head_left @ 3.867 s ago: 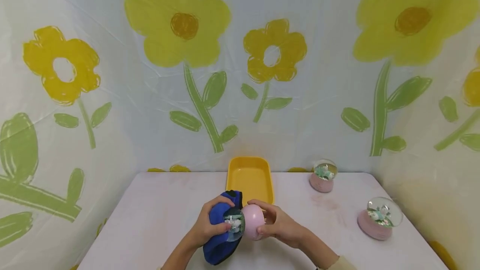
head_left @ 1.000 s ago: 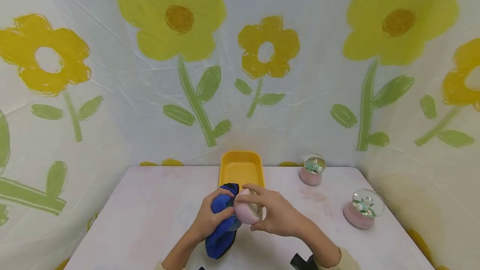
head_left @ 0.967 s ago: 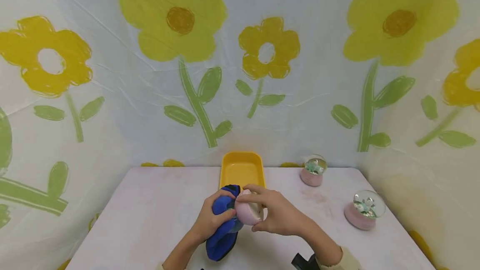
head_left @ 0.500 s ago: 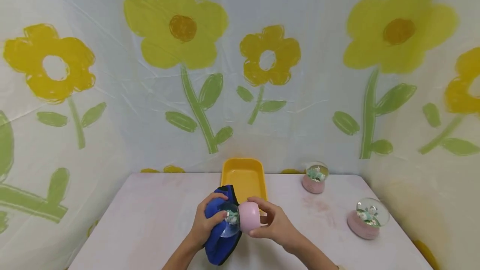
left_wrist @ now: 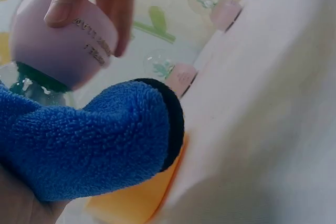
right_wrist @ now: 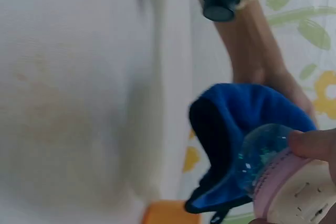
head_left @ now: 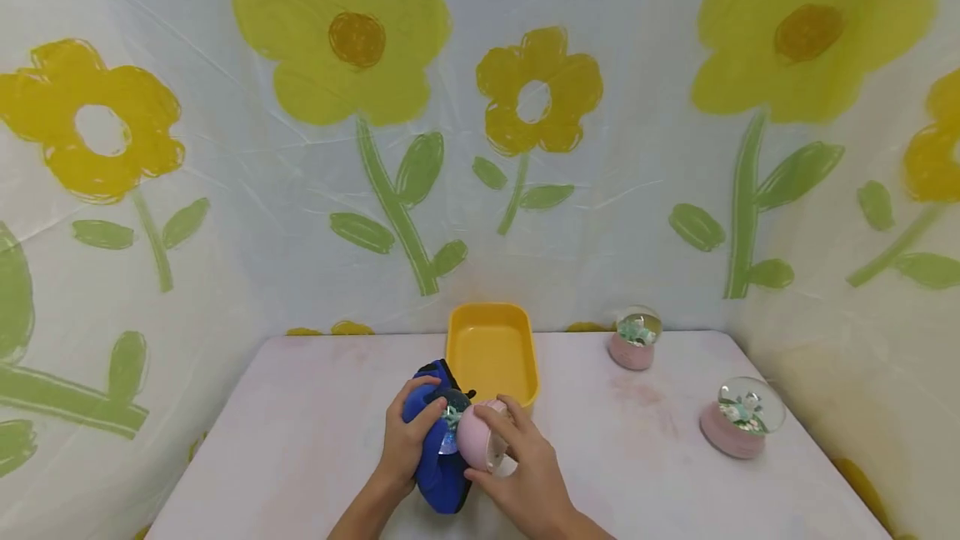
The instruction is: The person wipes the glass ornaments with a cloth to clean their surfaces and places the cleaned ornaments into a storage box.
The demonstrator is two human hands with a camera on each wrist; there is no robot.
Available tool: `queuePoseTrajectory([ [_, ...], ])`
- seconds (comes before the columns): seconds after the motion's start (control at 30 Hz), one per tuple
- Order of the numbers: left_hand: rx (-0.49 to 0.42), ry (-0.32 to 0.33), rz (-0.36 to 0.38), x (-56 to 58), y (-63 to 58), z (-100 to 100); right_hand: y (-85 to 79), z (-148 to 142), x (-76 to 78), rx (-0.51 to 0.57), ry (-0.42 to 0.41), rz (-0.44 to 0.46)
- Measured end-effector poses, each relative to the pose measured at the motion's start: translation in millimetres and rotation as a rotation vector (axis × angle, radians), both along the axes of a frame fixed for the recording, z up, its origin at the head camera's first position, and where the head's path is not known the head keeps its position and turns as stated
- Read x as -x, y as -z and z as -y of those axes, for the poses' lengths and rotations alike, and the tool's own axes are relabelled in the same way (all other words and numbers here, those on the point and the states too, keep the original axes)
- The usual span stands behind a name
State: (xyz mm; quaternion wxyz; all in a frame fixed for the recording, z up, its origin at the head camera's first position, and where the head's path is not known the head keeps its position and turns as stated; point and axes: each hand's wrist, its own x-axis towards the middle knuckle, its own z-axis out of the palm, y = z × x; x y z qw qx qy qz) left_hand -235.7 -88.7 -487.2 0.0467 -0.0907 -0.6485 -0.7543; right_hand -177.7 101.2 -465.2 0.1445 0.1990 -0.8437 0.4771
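Note:
A snow globe with a pink base [head_left: 474, 438] is held sideways above the table, its glass dome [right_wrist: 262, 150] to the left. My left hand [head_left: 407, 433] grips a blue terry cloth [head_left: 441, 483] with dark edging and presses it round the dome; thumb and fingers curl over both. From the right, my right hand [head_left: 531, 473] holds the base between thumb and fingers. Gold lettering shows on the base [left_wrist: 63, 38] in the left wrist view. The right wrist view shows the base's pale underside [right_wrist: 302, 192]. The cloth hides part of the dome.
A yellow tray [head_left: 531, 357] stands behind the hands at the table's back. Two more snow globes with pink bases stand to the right, one farther back [head_left: 632, 352] and one nearer [head_left: 733, 432]. A flower-print sheet [head_left: 600, 232] encloses the table.
My right hand has turned the globe's base, so its underside now faces partly toward me, and this hand sits lower. My left hand keeps the cloth on the dome. The head view has shifted slightly.

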Motion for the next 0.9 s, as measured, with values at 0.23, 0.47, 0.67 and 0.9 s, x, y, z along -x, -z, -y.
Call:
queuePoseTrajectory([
  [0.23,0.026,-0.005,-0.028,-4.2,-6.7,0.0,-34.3,-2.5,0.0,-0.363,-0.043,-0.144],
  [0.47,0.082,0.112,-0.129,-11.7,-1.9,-4.8,-77.8,-26.2,27.9,-0.508,-0.303,-0.099],
  [0.67,0.103,0.141,-0.173,-14.9,1.1,-3.4,-58.8,-50.2,68.3,-0.090,-0.611,0.301],
  [0.9,0.030,0.022,-0.164,-17.0,0.6,-2.4,4.4,-48.5,60.1,0.444,-0.543,0.593],
])
